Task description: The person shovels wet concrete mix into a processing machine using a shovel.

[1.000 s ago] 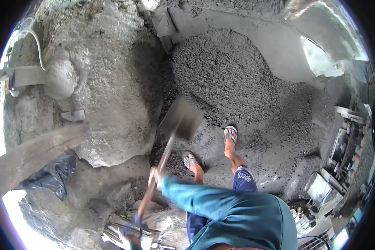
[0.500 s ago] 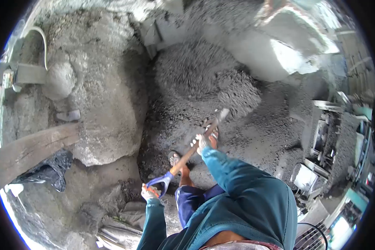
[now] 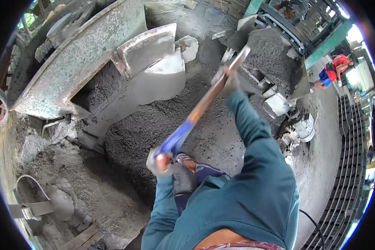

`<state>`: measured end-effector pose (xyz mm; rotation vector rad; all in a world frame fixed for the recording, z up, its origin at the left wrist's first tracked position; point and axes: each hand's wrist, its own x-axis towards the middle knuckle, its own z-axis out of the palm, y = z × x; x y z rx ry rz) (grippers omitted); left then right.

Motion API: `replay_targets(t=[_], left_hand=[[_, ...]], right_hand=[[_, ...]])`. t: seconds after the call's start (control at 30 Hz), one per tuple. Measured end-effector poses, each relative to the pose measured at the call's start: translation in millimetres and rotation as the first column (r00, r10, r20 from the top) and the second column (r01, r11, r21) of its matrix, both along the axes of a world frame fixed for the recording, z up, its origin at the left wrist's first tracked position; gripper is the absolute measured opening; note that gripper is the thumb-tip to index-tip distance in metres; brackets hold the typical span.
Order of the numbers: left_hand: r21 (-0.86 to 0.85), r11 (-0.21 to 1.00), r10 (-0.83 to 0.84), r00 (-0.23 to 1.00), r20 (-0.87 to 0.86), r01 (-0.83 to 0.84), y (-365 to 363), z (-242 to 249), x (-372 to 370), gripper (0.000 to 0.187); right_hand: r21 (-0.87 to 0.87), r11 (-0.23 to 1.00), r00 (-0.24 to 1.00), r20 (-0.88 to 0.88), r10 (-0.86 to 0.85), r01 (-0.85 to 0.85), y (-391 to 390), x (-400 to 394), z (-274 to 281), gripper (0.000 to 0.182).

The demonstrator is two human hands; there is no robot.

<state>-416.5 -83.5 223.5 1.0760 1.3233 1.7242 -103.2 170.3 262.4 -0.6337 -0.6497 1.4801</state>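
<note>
Right arm in long teal fabric sleeve reaches well forward; right hand, light grey and glove-like, curled tight, motion-blurred. Left arm in matching teal sleeve, forearm pointing forward; left hand nearer the body, also clenched, blurred. Hands well apart. One strap-sandalled foot visible beside left hand.

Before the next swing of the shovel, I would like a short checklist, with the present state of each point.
1. Left hand secure on the shovel: ok, closed around the grip of the blue handle.
2. Right hand secure: ok, closed around the shaft toward its far end.
3. Load on the shovel: cannot tell, none can be made out clearly.
4. Other person clear: ok, well apart, at the far right of the view.
5. Foot protection: not ok, the visible foot wears an open sandal.
</note>
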Motion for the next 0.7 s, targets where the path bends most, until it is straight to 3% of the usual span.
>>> replay_targets(t=[0.03,0.1,0.13,0.17,0.23,0.27,0.3,0.33,0.37,0.4,0.47,0.5,0.53,0.57,0.6,0.63,0.67,0.7], left_hand=[[0.148,0.988,0.002,0.950,-0.312,0.047,13,33,14,0.055],[0.377,0.918,0.064,0.892,-0.448,0.124,9,85,29,0.045],[0.446,0.881,0.083,0.875,-0.477,0.160,-3,91,28,0.045],[0.448,0.882,0.080,0.888,-0.452,0.148,-21,84,27,0.047],[0.095,0.995,-0.027,0.996,-0.082,0.035,-78,31,19,0.052],[-0.096,0.990,0.117,0.976,0.185,-0.100,-100,0,14,0.052],[-0.300,0.932,0.320,0.855,0.408,-0.206,-126,-37,6,0.052],[-0.476,0.871,0.422,0.686,0.592,-0.124,-160,-82,-15,0.052],[-0.544,0.820,0.551,0.498,0.670,-0.176,-191,-106,-26,0.050],[-0.650,0.737,0.669,0.337,0.662,-0.187,-241,-145,-38,0.050],[-0.787,0.598,0.800,0.046,0.599,-0.153,-369,-193,-32,0.048],[-0.805,0.575,0.815,0.020,0.579,-0.149,-438,-187,-12,0.049],[-0.884,0.404,0.898,-0.083,0.433,-0.234,-477,-147,19,0.049],[-0.933,0.200,0.958,-0.141,0.251,-0.300,-558,-132,58,0.046],[-0.956,-0.048,0.980,-0.197,0.010,-0.290,-595,-100,88,0.046],[-0.943,-0.223,0.956,-0.243,-0.163,-0.247,-606,-65,104,0.045],[-0.912,-0.355,0.914,-0.282,-0.292,-0.206,-610,-35,113,0.045],[-0.890,-0.412,0.887,-0.311,-0.342,-0.196,-603,-20,111,0.045]], right_hand=[[0.074,0.997,0.997,-0.076,0.032,-0.027,14,21,18,0.015],[-0.050,0.998,0.964,-0.263,0.029,-0.044,16,29,61,0.019],[-0.001,0.994,0.976,-0.185,0.111,-0.113,-1,16,83,0.020],[-0.058,0.998,0.997,-0.080,0.013,-0.018,-12,0,88,0.022],[-0.037,0.999,0.998,-0.039,0.038,-0.040,-30,-42,66,0.024],[-0.083,0.992,0.994,-0.049,0.094,-0.098,-39,-66,35,0.023],[-0.134,0.976,0.984,-0.062,0.166,-0.173,-51,-97,-5,0.022],[-0.199,0.931,0.952,-0.100,0.291,-0.306,-70,-128,-43,0.016],[-0.395,0.850,0.936,-0.095,0.340,-0.349,-95,-169,-82,0.017],[-0.424,0.802,0.897,-0.057,0.439,-0.420,-128,-203,-143,0.017],[-0.782,0.588,0.843,0.161,0.513,-0.209,-230,-271,-251,0.013],[-0.851,0.433,0.683,0.128,0.719,-0.297,-288,-290,-265,0.011],[-0.837,0.184,0.672,-0.261,0.693,-0.516,-372,-290,-347,0.016],[-0.826,-0.124,0.624,-0.505,0.596,-0.550,-456,-292,-389,0.012],[-0.908,-0.132,0.580,-0.360,0.731,-0.396,-490,-302,-308,0.015],[-0.900,-0.232,0.430,-0.387,0.816,-0.370,-561,-301,-329,0.015],[-0.922,-0.252,0.423,-0.362,0.831,-0.294,-592,-304,-303,0.013],[-0.897,-0.365,0.413,-0.439,0.798,-0.249,-609,-308,-285,0.013]])
